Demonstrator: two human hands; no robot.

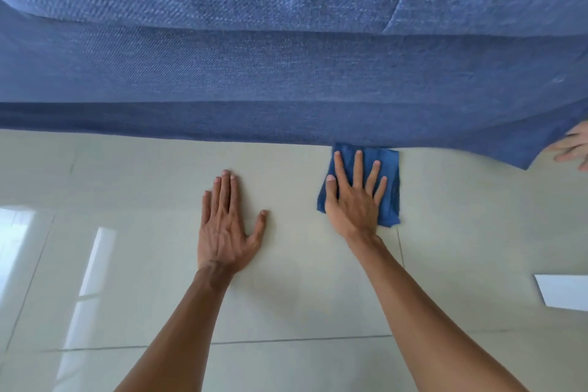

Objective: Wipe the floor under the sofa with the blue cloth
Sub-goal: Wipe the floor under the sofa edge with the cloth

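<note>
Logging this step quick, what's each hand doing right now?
Left hand: open, flat on the tiled floor, holding nothing.
Right hand: open, fingers spread, pressing the blue cloth at the sofa edge.

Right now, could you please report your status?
Right hand flat on blue cloth at sofa edge. Left hand flat on floor. Another hand lifts sofa.
</note>
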